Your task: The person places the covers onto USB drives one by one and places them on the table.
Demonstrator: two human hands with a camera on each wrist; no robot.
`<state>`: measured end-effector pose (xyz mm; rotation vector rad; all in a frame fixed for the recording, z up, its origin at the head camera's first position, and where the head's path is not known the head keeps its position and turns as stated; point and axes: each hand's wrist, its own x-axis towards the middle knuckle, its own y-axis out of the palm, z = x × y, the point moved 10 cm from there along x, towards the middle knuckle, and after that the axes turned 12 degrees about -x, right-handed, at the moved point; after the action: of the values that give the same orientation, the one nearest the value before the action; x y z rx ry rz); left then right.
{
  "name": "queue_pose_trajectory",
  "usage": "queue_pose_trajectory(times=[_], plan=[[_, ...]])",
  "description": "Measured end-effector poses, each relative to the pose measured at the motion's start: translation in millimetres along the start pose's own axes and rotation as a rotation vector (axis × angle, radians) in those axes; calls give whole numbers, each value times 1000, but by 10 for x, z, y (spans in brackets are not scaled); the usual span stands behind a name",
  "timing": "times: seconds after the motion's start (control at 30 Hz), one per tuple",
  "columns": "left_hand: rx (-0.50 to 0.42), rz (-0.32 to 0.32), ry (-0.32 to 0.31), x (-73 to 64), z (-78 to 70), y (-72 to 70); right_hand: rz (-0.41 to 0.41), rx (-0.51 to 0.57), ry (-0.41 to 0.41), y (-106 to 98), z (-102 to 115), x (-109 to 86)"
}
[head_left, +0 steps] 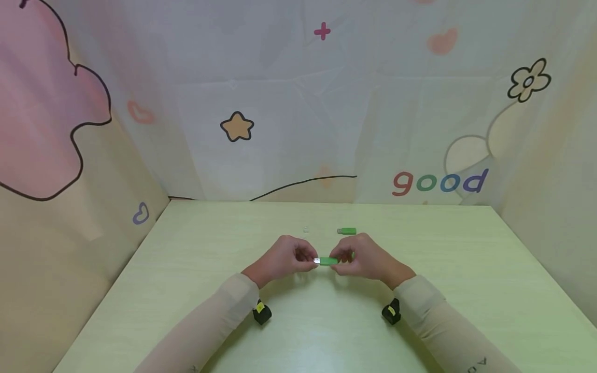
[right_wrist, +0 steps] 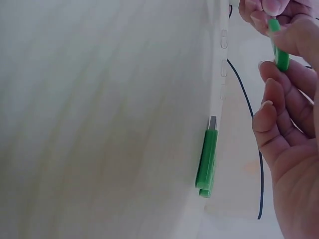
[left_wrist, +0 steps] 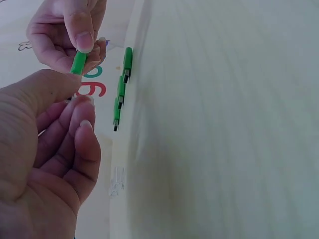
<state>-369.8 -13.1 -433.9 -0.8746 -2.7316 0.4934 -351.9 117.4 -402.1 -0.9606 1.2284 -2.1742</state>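
A green USB flash drive (head_left: 328, 261) lies level between both hands above the table. My right hand (head_left: 366, 259) pinches its green body between thumb and fingers. At the silver plug end, my left hand (head_left: 290, 256) grips with thumb and forefinger; whether a clear cap covers the plug cannot be made out. Beyond the hands, another green flash drive (head_left: 347, 231) rests on the table, and more green drives (left_wrist: 128, 60) show in a row in the left wrist view. Small clear pieces, perhaps caps (right_wrist: 224, 39), lie to their left.
The pale table (head_left: 308, 331) runs back to a printed cloth backdrop (head_left: 280, 155), with cloth walls at both sides. Each wrist carries a small black camera (head_left: 262, 313).
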Motion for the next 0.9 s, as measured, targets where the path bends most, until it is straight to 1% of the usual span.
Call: queue_pose_trajectory(times=[0.13,0.27,0.33,0.5,0.73,0.9], plan=[[71,-1,-14,43,21,6,28,-41,31,40,-44,17],[168,4,-46,85,54,28,102,-31,97,140,-120,32],[200,13,-62,98,73,47,139,-19,128,185,-147,36],[253,38,-95,118,109,91,189,0,172,250,-170,45],[354,65,-113,160,150,125,226,-38,211,338,-226,53],[368,70,-120,176,166,130,247,-56,240,361,-262,53]])
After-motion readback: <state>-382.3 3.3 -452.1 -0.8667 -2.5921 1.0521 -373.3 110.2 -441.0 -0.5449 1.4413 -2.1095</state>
